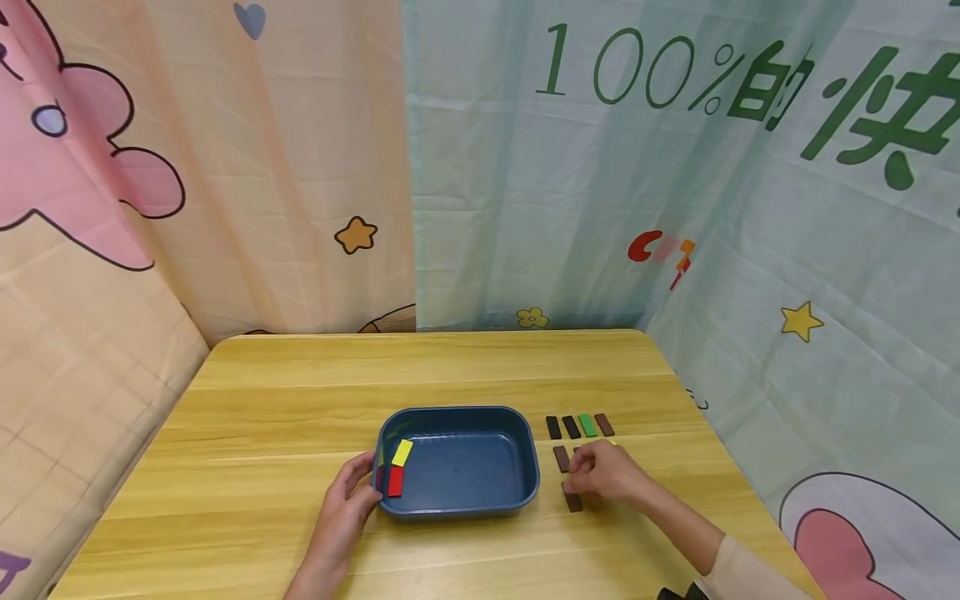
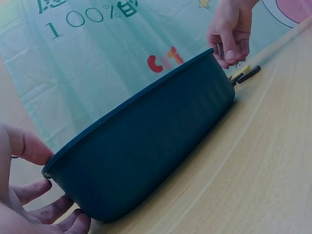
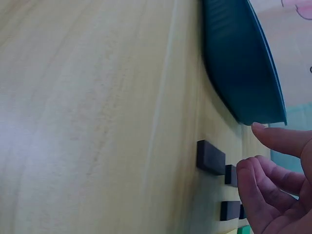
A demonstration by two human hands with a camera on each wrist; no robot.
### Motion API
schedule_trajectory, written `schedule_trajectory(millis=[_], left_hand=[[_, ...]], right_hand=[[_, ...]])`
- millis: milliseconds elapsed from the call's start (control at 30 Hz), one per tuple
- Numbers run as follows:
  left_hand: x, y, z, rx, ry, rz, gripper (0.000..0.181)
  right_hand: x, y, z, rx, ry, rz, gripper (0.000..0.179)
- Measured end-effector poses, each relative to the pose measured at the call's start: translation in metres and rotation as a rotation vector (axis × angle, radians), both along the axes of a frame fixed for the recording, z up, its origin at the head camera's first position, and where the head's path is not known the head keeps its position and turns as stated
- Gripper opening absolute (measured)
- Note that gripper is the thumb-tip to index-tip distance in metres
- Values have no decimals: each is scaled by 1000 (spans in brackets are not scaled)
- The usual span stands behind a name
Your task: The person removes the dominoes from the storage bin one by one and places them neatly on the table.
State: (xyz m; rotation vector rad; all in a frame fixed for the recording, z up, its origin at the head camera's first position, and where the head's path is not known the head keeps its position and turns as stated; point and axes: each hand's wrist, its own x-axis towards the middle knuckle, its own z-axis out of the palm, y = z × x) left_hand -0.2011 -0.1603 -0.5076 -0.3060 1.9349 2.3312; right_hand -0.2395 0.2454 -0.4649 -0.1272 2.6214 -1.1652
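A dark blue rectangular plastic tub (image 1: 465,510) stands on the wooden table. My left hand (image 1: 341,512) grips its left end, thumb at the rim and fingers against the outer wall, as the left wrist view shows. A yellow tile (image 1: 402,452) and a red tile (image 1: 395,481) lean inside that end. Right of the tub, my right hand (image 1: 606,472) hovers over small flat tiles, thumb and fingertips apart with nothing seen between them. Nearest it lies a dark brown tile (image 3: 210,157) on the table. The hand partly hides other tiles.
Behind the right hand lie two black tiles (image 1: 553,427), a green tile (image 1: 587,425) and a brown tile (image 1: 604,424) in a row. Another brown tile (image 1: 561,458) lies in front of them. Printed curtains (image 1: 480,208) hang around the table (image 1: 285,392).
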Motion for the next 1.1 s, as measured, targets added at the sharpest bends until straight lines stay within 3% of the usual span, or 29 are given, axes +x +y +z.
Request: schedule_trajectory(millis=[333,800,1100], left_hand=[[0,1,0,-5,1,-3,61],[-1,0,3,-22,-14,-1,61],[-1,0,2,-17,-13,-1,62]], right_hand=[[-12,-9,17,-13,11,93,26],[-29,-31,37,47,54,134,26],[-39,-49,51,113,76,250,25]])
